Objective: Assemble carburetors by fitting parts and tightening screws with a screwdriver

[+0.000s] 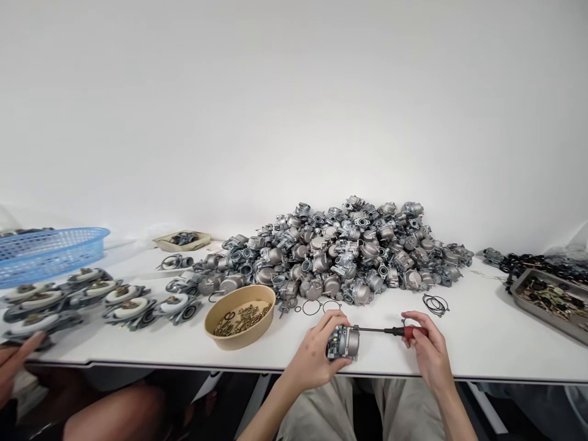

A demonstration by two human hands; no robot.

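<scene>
A metal carburetor (351,344) lies on its side near the table's front edge, gripped by my left hand (316,352) with the fingers over its top and the thumb below. Its round silver bowl faces right. My right hand (429,346) is closed around the red handle of a screwdriver (397,331). The screwdriver's dark shaft runs level to the left, and its tip meets the upper edge of the bowl. A thin black ring shows by my right fingertips. Several black rubber rings (435,305) lie on the table just behind that hand.
A large heap of carburetors (340,257) stands behind my hands. To the left is a tan tub (214,334) of small brass parts. Opened carburetors with white floats (131,308), a blue basket (94,245) and another person's hand (21,361) are farther left. At right sits a metal tray (528,302).
</scene>
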